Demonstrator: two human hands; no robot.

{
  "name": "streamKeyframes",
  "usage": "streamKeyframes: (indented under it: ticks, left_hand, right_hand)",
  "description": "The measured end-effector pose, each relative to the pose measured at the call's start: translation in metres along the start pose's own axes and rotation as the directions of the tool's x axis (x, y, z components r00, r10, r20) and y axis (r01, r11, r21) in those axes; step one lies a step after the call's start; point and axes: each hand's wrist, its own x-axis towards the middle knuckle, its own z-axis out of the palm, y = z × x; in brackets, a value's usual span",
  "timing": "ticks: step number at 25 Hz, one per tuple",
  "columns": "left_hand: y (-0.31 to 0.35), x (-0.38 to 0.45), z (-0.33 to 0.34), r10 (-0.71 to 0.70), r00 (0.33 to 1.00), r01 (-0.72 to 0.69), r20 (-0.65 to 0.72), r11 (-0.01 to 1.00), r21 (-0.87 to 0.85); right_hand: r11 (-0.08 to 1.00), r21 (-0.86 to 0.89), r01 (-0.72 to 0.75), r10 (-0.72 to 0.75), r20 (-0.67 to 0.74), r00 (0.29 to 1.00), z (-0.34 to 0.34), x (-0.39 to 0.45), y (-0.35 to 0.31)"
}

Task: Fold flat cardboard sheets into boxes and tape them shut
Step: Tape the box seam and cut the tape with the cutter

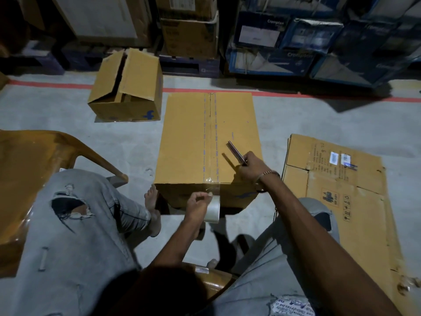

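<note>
A brown cardboard box (189, 137) stands on the floor between my knees, its top flaps closed. Clear printed tape (210, 142) runs down the centre seam and over the near edge. My left hand (198, 205) grips a roll of clear tape (213, 209) against the box's near face, just below that edge, with tape stretched up to the box. My right hand (251, 167) hovers over the box's near right corner and holds a slim cutter (237, 152), its blade pointing up and left.
A second box (127, 87) with loose flaps lies on its side at the back left. Flat cardboard sheets (341, 190) are stacked on the floor at right. An orange plastic chair (34, 160) is at left. Stacked cartons (284, 42) line the back behind a red floor line.
</note>
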Motion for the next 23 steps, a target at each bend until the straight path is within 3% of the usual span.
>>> streamKeyframes:
  ticks: [4,8,13,23]
  left_hand:
    - [-0.003,0.0,0.003,0.074,0.997,-0.074,-0.005,0.996,0.044]
    - [-0.003,-0.001,0.003,0.042,0.999,-0.042,0.017,0.999,0.001]
    - [-0.003,-0.005,0.001,0.052,0.998,-0.052,0.027,0.999,-0.003]
    - [0.001,-0.001,0.0,-0.015,1.0,0.015,0.004,1.0,0.014]
  right_hand:
    - [0.947,-0.208,0.243,-0.219,0.132,0.967,0.007,-0.054,0.002]
    - [0.888,-0.291,0.355,-0.298,0.223,0.928,0.018,-0.081,0.013]
    - [0.745,-0.592,0.307,-0.246,0.184,0.952,0.029,-0.09,0.012]
    - [0.633,-0.708,0.313,-0.27,0.176,0.946,0.035,-0.086,-0.004]
